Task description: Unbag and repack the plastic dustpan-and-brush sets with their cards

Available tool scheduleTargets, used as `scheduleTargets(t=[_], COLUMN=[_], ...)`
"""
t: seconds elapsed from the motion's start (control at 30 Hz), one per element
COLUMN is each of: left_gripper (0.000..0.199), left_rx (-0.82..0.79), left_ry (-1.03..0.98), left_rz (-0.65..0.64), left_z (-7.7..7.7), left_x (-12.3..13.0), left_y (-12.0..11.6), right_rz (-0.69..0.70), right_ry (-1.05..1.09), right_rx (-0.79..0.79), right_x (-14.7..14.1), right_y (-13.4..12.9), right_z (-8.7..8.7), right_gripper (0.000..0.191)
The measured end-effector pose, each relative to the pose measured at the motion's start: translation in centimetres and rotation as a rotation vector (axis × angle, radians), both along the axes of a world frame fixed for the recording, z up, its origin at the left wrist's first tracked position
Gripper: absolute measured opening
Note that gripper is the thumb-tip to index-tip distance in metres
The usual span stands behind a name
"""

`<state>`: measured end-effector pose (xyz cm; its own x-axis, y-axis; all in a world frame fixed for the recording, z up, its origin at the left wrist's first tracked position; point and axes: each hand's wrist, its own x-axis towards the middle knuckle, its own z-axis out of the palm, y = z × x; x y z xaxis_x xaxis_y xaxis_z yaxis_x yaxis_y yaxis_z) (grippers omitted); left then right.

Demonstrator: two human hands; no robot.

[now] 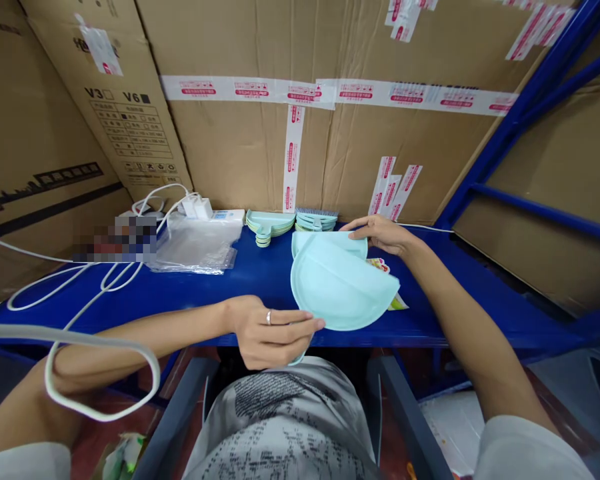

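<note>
My left hand [275, 333], with a ring on one finger, is closed on a pale mint half-round piece [345, 287] at its lower left edge. The piece is tilted above the front of the blue table. Behind it and partly covered lies another mint half-round piece [330, 241]. My right hand [377, 233] rests at the upper right edge of that rear piece, thumb and fingers around its corner. A bit of mint plastic also shows below my left hand.
Stacked mint dustpan-like parts [271, 223] and brush-like parts [317, 220] stand by the cardboard wall [230, 153]. Clear plastic bags [197, 247], a white charger [198, 207] and looping white cables [105, 360] are at left. A colourful packet [398, 303] lies behind the held piece.
</note>
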<state>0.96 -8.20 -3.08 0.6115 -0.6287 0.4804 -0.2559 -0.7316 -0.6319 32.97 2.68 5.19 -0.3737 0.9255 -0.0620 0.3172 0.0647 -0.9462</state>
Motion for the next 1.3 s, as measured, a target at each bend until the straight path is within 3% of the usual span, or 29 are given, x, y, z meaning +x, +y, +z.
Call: scheduleTargets(t=[0.13, 0.23, 0.3, 0.47, 0.53, 0.63, 0.73, 0.83, 0.97, 1.07, 1.13, 1.3], left_gripper=[0.009, 0.009, 0.015, 0.052, 0.056, 0.056, 0.051, 0.043, 0.034, 0.021, 0.032, 0.036], left_rx=[-0.117, -0.174, -0.113, 0.145, 0.092, -0.082, -0.251, -0.427, -0.707, -0.863, -0.916, -1.000], left_ry=[0.062, 0.136, 0.107, -0.146, -0.147, -0.115, -0.087, -0.140, -0.184, 0.016, 0.113, 0.236], left_rz=[0.036, 0.096, 0.108, 0.026, 0.015, 0.038, 0.155, 0.307, 0.682, 0.907, 1.001, 1.047], left_z=[0.2, 0.5, 0.8, 0.7, 0.0, -0.9, -0.4, 1.5, 3.4, 3.1, 2.4, 1.0], left_x=[0.1, 0.2, 0.3, 0.6, 0.4, -0.2, -1.3, -2.2, -2.7, -3.0, -3.4, -4.8], left_y=[-0.5, -0.6, -0.7, -0.8, -0.7, -0.5, -0.3, 0.4, 2.6, 4.7, 6.0, 8.2], right_rz=[0.155, 0.220, 0.246, 0.286, 0.319, 0.426, 0.492, 0.477, 0.458, 0.458, 0.454, 0.421], right_ry=[-0.252, -0.395, -0.495, -0.769, -0.797, -0.753, -0.774, -0.827, -0.823, -0.803, -0.797, -0.808], right_rx=[-0.054, 0.055, 0.180, 0.439, 0.537, 0.579, 0.571, 0.560, 0.524, 0.525, 0.532, 0.541], right_x=[1.7, 1.8, 1.5, 0.3, -0.3, -1.1, -1.9, -2.3, -2.3, -2.2, -2.2, -2.1], right_y=[0.6, 1.0, 1.1, 0.5, 0.0, -0.6, -0.9, -0.7, -0.3, 0.0, 0.1, 0.3], right_z=[-0.2, -0.8, -1.0, -1.4, -1.5, -1.9, -2.6, -3.1, -3.5, -3.6, -3.7, -3.7], right_gripper=[0.041, 0.037, 0.036, 0.025, 0.026, 0.046, 0.068, 0.072, 0.067, 0.064, 0.062, 0.059])
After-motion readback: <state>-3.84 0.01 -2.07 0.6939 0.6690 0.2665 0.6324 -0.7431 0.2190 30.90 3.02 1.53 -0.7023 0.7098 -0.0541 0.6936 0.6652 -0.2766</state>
